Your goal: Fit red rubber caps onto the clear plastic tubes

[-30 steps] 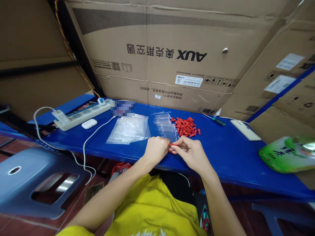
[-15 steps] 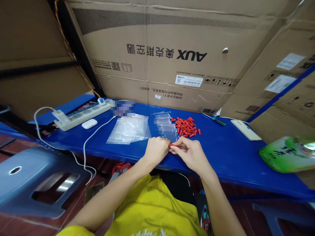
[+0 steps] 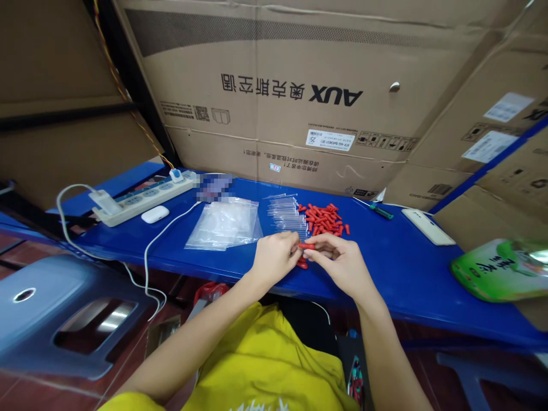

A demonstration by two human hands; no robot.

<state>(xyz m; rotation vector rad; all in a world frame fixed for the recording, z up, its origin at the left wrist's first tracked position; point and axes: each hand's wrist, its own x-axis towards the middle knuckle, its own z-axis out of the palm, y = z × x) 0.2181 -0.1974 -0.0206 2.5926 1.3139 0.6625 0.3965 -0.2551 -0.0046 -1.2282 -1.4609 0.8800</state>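
My left hand point(image 3: 274, 258) and my right hand point(image 3: 342, 264) meet over the front of the blue table point(image 3: 398, 268), both pinched on one small red cap point(image 3: 307, 246) held level between their fingertips. Another red piece point(image 3: 302, 264) lies on the table just under the hands. Behind them a pile of red caps point(image 3: 325, 220) rests beside a row of clear thin tubes point(image 3: 286, 217). A stack of clear plastic bags point(image 3: 225, 224) lies to the left of the tubes.
A white power strip point(image 3: 143, 197) with a plugged charger, a white earbud case point(image 3: 154, 214) and a white cable sit at the left. A green screwdriver point(image 3: 379, 211), a phone point(image 3: 427, 226) and a green packet point(image 3: 500, 269) lie at the right. Large cardboard boxes point(image 3: 299, 91) wall the back.
Both hands lifted slightly and shifted a little right, bringing the red cap up clear of the table; a second red piece now shows beneath them.
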